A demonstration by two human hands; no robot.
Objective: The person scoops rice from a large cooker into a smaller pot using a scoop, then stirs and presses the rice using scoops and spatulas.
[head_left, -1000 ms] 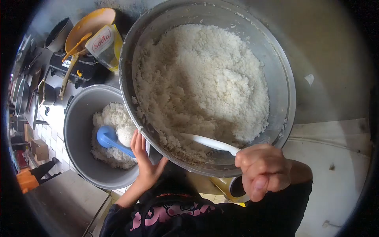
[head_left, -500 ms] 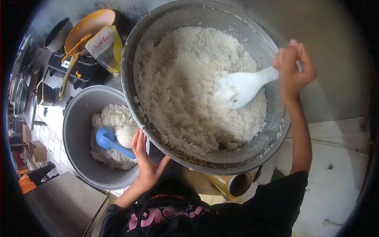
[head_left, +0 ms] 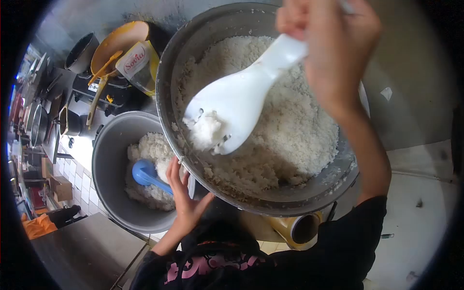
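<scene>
My right hand [head_left: 338,53] is closed round the handle of a large white rice paddle [head_left: 241,99], held above the big metal pot [head_left: 166,72]. A clump of rice clings near the paddle's broad end. Cooked white rice [head_left: 295,140] fills much of this pot, which looks tilted. My left hand [head_left: 186,195] grips the pot's near left rim, thumb apart from the fingers. Beside that hand stands a smaller grey pot [head_left: 108,179] with more rice [head_left: 150,142] inside. A blue scoop [head_left: 145,172] lies on that rice, its handle end close to my left fingers.
At the upper left, an orange pan [head_left: 113,41] with a spatula, a dark pot [head_left: 82,52] and a yellow-white Sovia pouch [head_left: 140,65] are around a black stove [head_left: 121,92]. A yellow cylindrical container [head_left: 295,229] is below the big pot. A steel surface [head_left: 89,253] lies lower left.
The paddle has lifted from the rice and swung left toward the pot's near left rim, carrying a clump. My right hand rose with it, while my left hand stayed on the rim.
</scene>
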